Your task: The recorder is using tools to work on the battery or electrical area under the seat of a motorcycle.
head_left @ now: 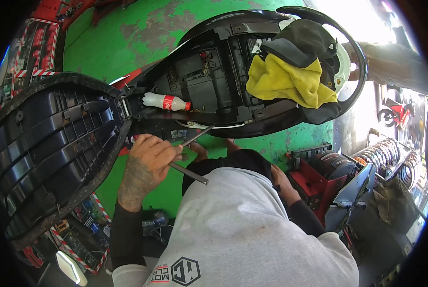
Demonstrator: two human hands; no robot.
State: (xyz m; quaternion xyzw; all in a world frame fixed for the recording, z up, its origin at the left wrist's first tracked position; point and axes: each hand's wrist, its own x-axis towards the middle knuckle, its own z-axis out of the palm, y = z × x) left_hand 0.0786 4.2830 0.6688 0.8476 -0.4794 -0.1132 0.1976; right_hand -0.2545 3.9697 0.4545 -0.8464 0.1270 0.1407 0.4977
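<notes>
My left hand (152,160) is closed on metal rods (190,173) just left of my body; one angles up to the lower edge of the open scooter body (219,129), the other points down toward my shirt. My right hand (286,186) hangs at my right hip, fingers mostly hidden. Inside the scooter lies a plastic bottle (159,100) with red cap and label. A yellow cloth (283,81) and dark fabric (305,33) rest on its rear. The raised seat (51,143) fills the left, its underside showing.
Another person's limb (391,64) is beside the rear grab rail. At right are a red-and-black machine (319,177), a rack of coils (377,158) and dark items. Tool shelves with striped edging (37,43) stand at left. The green floor (94,48) surrounds the scooter.
</notes>
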